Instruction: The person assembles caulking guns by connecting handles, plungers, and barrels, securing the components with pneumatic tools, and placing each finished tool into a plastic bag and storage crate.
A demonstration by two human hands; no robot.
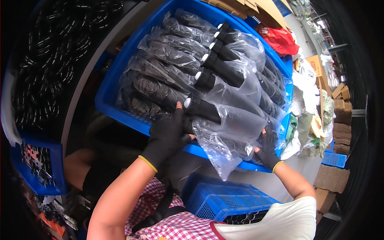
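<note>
Black tubes with white-tipped ends, wrapped in clear plastic bags, lie in rows in a large blue crate [120, 120]. My left hand [166, 134], in a black glove with bare fingertips, closes around the dark end of the nearest bagged black tube [187, 125]. Its index fingertip reaches the neighbouring black tube [204, 110]. At the crate's near right corner, my right hand [268, 147], gloved the same way, grips the other end of the nearest bag, whose loose clear plastic [220, 154] hangs over the crate rim. Plastic partly hides the right fingers.
Below the large crate stands another blue crate [228, 196] with dark tubes inside. A pile of shiny black parts [56, 60] lies at left, above a small blue basket [40, 166]. To the right are white sacks [298, 112], a red bag [280, 40] and stacked cardboard [332, 178].
</note>
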